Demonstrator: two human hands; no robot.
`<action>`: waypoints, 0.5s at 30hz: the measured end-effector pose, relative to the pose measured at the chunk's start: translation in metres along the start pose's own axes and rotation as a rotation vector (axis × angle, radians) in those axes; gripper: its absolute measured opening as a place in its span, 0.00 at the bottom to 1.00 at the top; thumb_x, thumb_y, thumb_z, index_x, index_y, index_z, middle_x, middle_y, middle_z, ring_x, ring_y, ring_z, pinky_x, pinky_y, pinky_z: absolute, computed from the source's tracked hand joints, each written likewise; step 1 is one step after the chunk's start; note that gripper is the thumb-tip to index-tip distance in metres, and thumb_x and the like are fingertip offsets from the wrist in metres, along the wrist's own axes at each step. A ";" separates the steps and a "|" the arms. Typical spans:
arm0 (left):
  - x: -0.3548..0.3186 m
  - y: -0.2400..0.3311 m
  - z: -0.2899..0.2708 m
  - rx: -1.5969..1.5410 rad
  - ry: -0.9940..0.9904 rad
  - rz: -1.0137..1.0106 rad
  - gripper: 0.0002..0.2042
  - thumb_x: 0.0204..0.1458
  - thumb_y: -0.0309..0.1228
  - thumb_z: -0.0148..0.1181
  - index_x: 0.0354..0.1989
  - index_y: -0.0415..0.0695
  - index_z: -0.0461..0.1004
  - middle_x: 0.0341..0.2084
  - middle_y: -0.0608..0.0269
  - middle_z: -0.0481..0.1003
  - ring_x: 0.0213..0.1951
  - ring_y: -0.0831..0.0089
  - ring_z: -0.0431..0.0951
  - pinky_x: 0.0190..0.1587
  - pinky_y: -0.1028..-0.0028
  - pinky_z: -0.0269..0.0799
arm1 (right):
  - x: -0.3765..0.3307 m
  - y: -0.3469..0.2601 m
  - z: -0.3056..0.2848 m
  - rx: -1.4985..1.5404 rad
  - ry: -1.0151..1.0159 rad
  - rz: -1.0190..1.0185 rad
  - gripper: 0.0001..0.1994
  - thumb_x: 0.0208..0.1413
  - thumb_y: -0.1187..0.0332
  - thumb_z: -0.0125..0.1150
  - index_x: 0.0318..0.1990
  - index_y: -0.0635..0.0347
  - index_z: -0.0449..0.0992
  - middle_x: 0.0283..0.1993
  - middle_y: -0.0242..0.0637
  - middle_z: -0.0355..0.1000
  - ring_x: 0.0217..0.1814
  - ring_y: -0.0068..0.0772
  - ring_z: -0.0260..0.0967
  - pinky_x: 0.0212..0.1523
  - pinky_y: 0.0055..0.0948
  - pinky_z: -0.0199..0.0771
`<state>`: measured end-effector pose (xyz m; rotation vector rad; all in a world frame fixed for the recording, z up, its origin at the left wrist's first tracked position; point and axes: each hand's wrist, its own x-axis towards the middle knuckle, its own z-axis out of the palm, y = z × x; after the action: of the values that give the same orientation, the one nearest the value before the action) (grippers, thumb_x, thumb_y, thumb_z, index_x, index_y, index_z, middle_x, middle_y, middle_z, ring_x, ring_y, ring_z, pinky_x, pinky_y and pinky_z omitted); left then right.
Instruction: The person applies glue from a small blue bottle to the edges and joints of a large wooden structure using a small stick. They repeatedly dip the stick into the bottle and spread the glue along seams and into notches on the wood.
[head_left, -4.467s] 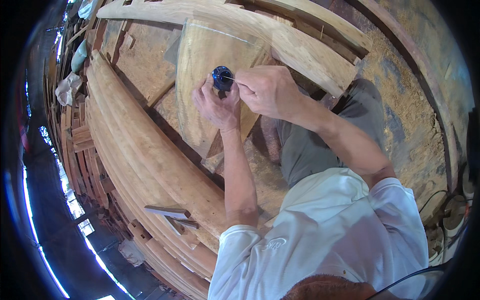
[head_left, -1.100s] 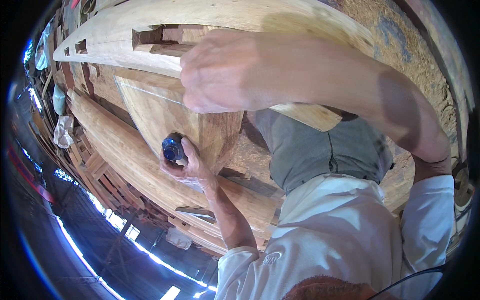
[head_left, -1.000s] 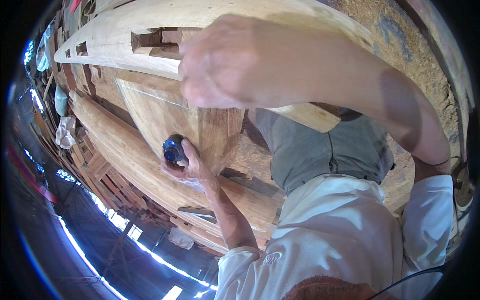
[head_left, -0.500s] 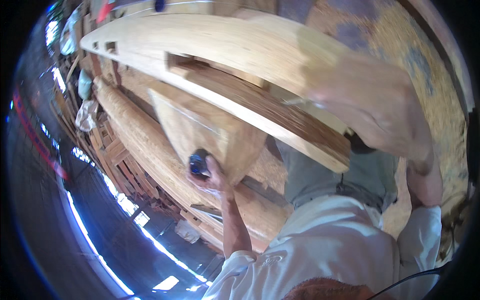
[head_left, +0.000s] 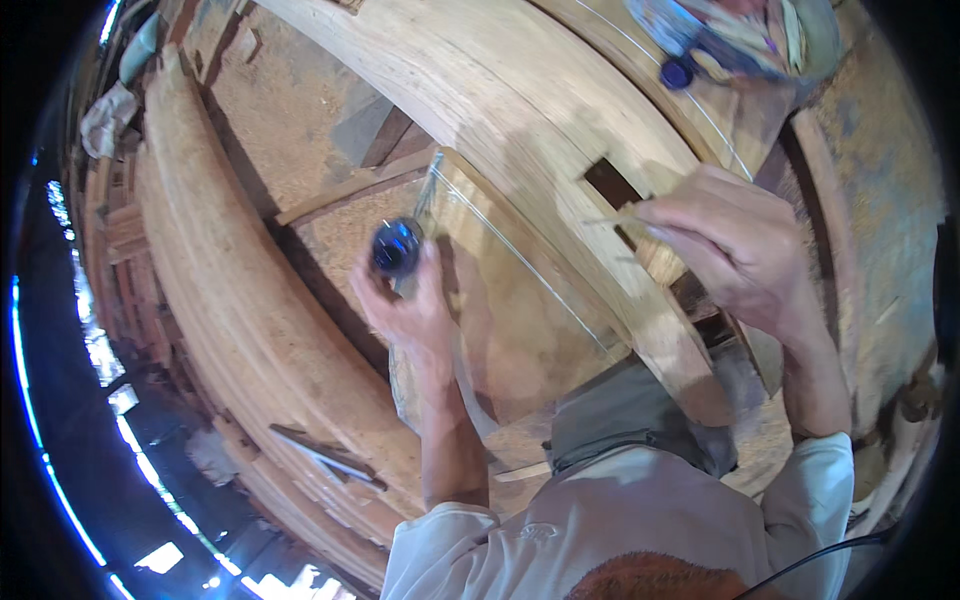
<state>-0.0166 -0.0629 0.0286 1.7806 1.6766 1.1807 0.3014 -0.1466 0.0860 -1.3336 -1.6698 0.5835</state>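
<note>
— Head view, left side first: what in the left hand (head_left: 408, 305)?

— Closed around a small round blue reel (head_left: 397, 247), dark and glossy, held up against the near edge of the curved plank (head_left: 510, 290). Probably a line reel, judging by the thin white string (head_left: 520, 262) running out of it across the wood.

— And the right hand (head_left: 725, 245)?

— Pinched shut on a thin pale sliver or the string's far end (head_left: 612, 221), hard to tell which, just beside the dark notch (head_left: 612, 187) cut into the big timber beam (head_left: 520, 110).

— Handling of the reel?

— Likely light, hard-shelled and a bit slick; best gripped around the rim, thumb free to brake the spool. String limp and thin, easily snagged on rough grain, useful only when pulled taut from both ends.

— Materials around?

— Raw pale wood everywhere: broad bent beams, sawn faces, fibrous texture, sawdust (head_left: 290, 100) packed between. Heavy, stiff, not to be shifted by hand. Another curved timber (head_left: 230, 300) sweeping along the left, with a small flat metal blade (head_left: 325, 455) lying on it.

— Anything else?

— Crumpled cloth (head_left: 105, 115) far left; a small blue cap (head_left: 677, 73) at the top, among blurred coloured things.
</note>
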 end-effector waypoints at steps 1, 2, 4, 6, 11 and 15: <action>0.022 -0.006 0.008 -0.072 0.058 -0.035 0.26 0.53 0.27 0.77 0.59 0.35 0.73 0.48 0.54 0.77 0.48 0.67 0.80 0.53 0.69 0.75 | 0.024 -0.001 0.011 -0.016 -0.001 -0.043 0.08 0.55 0.80 0.71 0.43 0.70 0.84 0.32 0.42 0.79 0.33 0.41 0.77 0.35 0.36 0.75; 0.041 -0.005 0.019 -0.011 0.092 -0.040 0.25 0.54 0.27 0.77 0.57 0.36 0.74 0.46 0.57 0.79 0.46 0.70 0.80 0.49 0.71 0.74 | 0.048 -0.002 0.020 -0.043 -0.031 -0.069 0.08 0.55 0.80 0.70 0.42 0.69 0.84 0.32 0.43 0.79 0.33 0.42 0.77 0.35 0.36 0.75; 0.074 -0.014 0.036 -0.003 0.210 -0.078 0.23 0.54 0.29 0.77 0.55 0.37 0.76 0.45 0.61 0.81 0.43 0.74 0.80 0.42 0.75 0.72 | 0.092 0.000 0.039 -0.075 -0.076 -0.120 0.07 0.56 0.80 0.70 0.42 0.69 0.84 0.32 0.43 0.79 0.33 0.42 0.77 0.34 0.36 0.74; 0.094 -0.021 0.039 -0.020 0.255 -0.152 0.23 0.54 0.29 0.78 0.56 0.38 0.76 0.43 0.61 0.81 0.42 0.74 0.80 0.41 0.74 0.72 | 0.132 0.002 0.056 -0.119 -0.151 -0.154 0.07 0.56 0.80 0.69 0.43 0.68 0.84 0.33 0.43 0.80 0.34 0.42 0.78 0.35 0.35 0.75; 0.112 -0.046 0.020 -0.030 0.325 -0.292 0.25 0.52 0.29 0.79 0.57 0.38 0.76 0.44 0.59 0.82 0.42 0.74 0.80 0.41 0.74 0.71 | 0.208 0.026 0.109 -0.175 -0.437 -0.240 0.09 0.55 0.79 0.69 0.44 0.67 0.84 0.34 0.43 0.79 0.36 0.44 0.78 0.37 0.38 0.77; 0.112 -0.057 0.010 0.040 0.302 -0.451 0.28 0.49 0.29 0.80 0.60 0.41 0.76 0.46 0.59 0.80 0.42 0.73 0.78 0.42 0.73 0.71 | 0.243 0.047 0.144 -0.199 -0.722 -0.284 0.10 0.51 0.77 0.70 0.43 0.65 0.83 0.38 0.42 0.79 0.39 0.45 0.78 0.39 0.39 0.79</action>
<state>-0.0523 0.0566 0.0109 1.1871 2.1400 1.2490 0.1971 0.1187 0.0630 -1.0404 -2.5075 0.8000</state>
